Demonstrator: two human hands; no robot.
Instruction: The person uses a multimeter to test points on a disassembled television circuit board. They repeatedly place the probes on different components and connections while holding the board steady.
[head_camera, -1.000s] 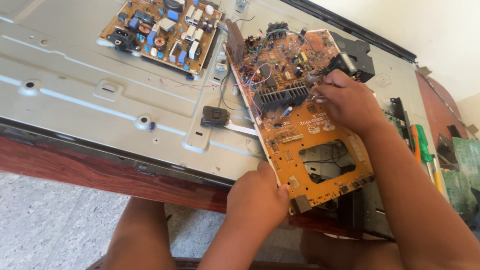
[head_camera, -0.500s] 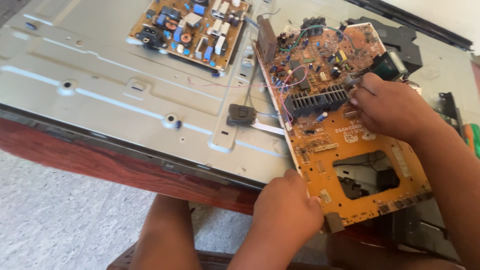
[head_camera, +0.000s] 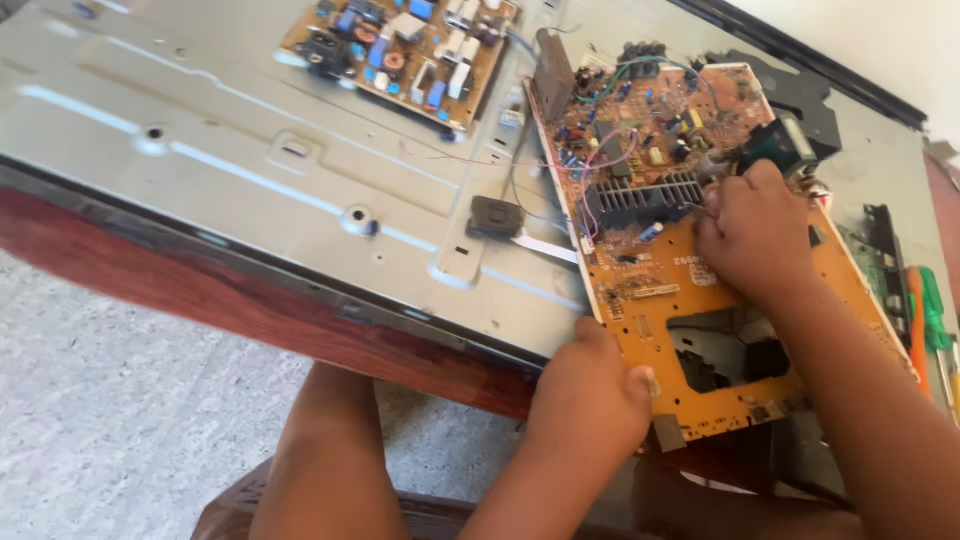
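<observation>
At the far left lies the big grey metal back panel, flat on a reddish wooden table edge, with pale speckled floor below it. Near the top of the panel sits a smaller yellow-brown circuit board crowded with blue, white and black parts. Further right, a small black block rests on the panel, with a flat white ribbon running from it toward the large board.

My left hand grips the near left corner of the large orange circuit board, fingers curled together over its edge, thumb lying on the top face. The board lies slanted across the right end of the panel, its near end overhanging the table edge. It has a ragged cut-out in its lower half, a black finned heat sink across its middle, and a tangle of thin coloured wires and small parts at its far end.

My right hand rests on the board just right of the heat sink, fingers bunched together at the components there; I cannot tell whether they pinch anything. A dark boxy part stands just beyond my knuckles.

At the far right edge lie orange and green tool handles.
</observation>
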